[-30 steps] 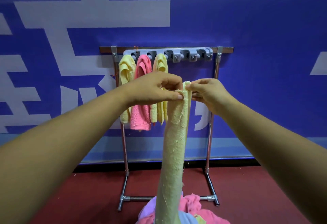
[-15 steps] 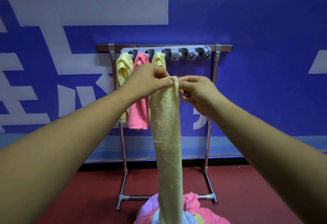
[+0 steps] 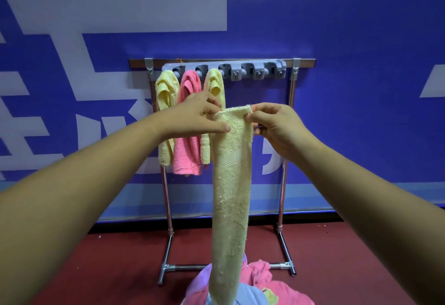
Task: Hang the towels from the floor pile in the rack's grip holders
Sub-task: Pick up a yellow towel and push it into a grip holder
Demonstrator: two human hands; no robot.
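Towel [image 3: 231, 184] before rack [image 3: 258, 70], pile [image 3: 265, 289] below

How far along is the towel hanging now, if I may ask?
Done: a yellow towel, a pink towel and another yellow towel hang on the rack. In hand: left hand and right hand pinch a fourth towel. To do: three empty holders, plus the floor pile.
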